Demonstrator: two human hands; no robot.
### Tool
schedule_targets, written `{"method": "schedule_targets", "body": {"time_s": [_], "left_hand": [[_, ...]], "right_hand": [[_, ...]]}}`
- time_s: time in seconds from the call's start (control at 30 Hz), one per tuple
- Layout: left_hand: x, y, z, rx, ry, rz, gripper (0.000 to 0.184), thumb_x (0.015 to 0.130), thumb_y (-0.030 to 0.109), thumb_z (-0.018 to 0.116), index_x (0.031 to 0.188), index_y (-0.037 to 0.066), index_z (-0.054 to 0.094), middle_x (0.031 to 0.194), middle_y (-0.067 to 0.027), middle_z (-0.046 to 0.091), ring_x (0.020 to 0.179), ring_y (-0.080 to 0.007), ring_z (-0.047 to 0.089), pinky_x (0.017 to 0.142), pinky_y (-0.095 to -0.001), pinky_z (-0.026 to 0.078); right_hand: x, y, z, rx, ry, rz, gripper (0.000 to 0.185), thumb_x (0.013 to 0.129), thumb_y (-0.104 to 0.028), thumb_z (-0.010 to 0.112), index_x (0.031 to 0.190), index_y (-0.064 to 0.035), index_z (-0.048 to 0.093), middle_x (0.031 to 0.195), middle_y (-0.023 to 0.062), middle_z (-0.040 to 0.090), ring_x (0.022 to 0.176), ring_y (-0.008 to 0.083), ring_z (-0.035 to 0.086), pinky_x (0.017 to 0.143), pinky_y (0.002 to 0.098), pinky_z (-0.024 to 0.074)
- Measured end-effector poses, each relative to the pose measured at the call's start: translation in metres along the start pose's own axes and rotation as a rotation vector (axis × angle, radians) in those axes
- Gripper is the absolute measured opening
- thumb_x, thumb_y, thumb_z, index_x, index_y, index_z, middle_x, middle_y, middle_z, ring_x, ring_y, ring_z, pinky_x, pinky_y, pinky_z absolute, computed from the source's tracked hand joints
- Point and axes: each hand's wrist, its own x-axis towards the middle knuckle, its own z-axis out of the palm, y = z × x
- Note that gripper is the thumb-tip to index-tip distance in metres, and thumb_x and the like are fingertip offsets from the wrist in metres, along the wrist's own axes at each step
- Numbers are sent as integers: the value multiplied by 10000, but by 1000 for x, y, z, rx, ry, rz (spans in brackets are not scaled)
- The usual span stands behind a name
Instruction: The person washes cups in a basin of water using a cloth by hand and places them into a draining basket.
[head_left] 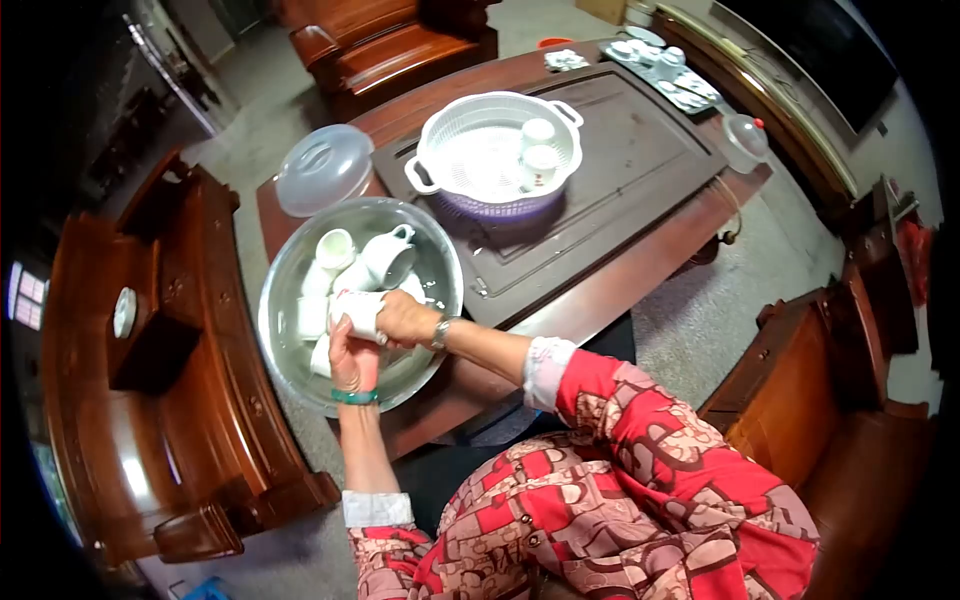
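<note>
Over a large metal basin [272,318], both my hands are on one white cup [357,312]. My left hand [352,358], with a green bracelet at the wrist, grips the cup from below and the left. My right hand [408,318], wearing a wristwatch, closes on the cup's right side, and its fingertips are partly hidden. Several white cups lie in the basin, among them an upright-looking cup [335,248] and a tilted, handled white pitcher [388,256]. Behind the basin stands a white colander [450,180] with two white cups [538,160] in it.
The colander rests on a dark tea tray [620,180] on the wooden table [590,300]. A clear plastic lid [322,168] leans beside the basin. Farther off are a tray of white crockery [668,68] and a red-knobbed clear container [744,142]. Wooden seats surround the table.
</note>
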Motion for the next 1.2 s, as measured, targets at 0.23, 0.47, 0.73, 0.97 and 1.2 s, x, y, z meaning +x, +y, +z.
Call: {"method": "schedule_targets", "body": {"time_s": [0.23,0.47,0.73,0.97,1.2], "left_hand": [[3,-7,-4,42,162,-49,428,853,346,569,1155,51,499,1103,-75,564,992,-202,550,854,-349,452],[9,-16,-71,36,49,5,202,856,212,527,971,48,547,844,-59,597,723,-205,560,600,-363,442],[10,-16,-54,91,117,-77,460,842,373,585,1184,81,485,1128,-44,557,1038,-187,531,869,-351,433],[-6,12,-5,-152,-324,-78,398,842,215,497,1178,4,464,1086,-104,558,924,-214,552,713,-341,448],[1,3,-16,-25,117,-140,471,847,361,563,1191,50,477,1129,-58,554,1005,-205,541,824,-344,449]], "right_hand": [[-11,-6,6,-750,173,-339,169,622,-168,615,696,-16,625,655,214,602,663,337,629,613,409,492],[-5,-4,3,329,-88,195,180,807,-172,479,698,-55,562,480,56,497,335,119,415,297,281,300],[-2,12,7,-855,211,-577,147,653,-104,534,615,29,583,545,160,575,472,272,585,447,369,450],[-8,-19,4,340,-68,334,103,609,-91,558,599,5,591,579,189,581,544,333,596,494,403,461],[-19,-19,1,-773,145,-459,103,584,-85,546,584,7,593,626,218,586,617,381,591,561,436,473]]}}
